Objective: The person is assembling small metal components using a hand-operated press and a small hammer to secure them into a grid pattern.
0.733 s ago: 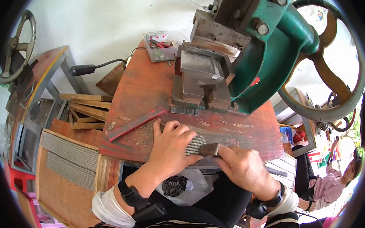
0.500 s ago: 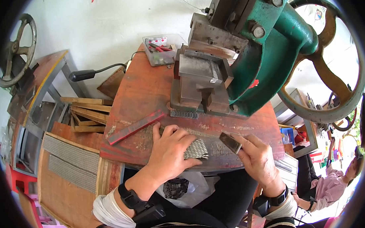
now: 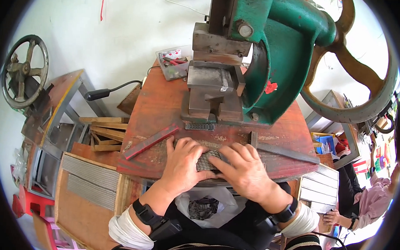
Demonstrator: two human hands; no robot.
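The hammer (image 3: 287,152) has left the right hand (image 3: 246,170) and lies on the tabletop (image 3: 159,106). That frees the hand to grasp the strips (image 3: 206,161) with the left hand (image 3: 183,159): both grip the bundle, near the tabletop's front edge, before the press (image 3: 216,103).

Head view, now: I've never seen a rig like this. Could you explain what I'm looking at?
This comes from a wide fisheye camera on a person's head, looking down, so straight edges bend. No robot works here, just two bare hands. The left hand grips a grey ridged bundle at the near edge of a reddish wooden table; the right hand touches it, though I cannot tell whether it grips too. On the table lie a hammer at right and a red-edged bar at left. The green machine behind looks like a press.
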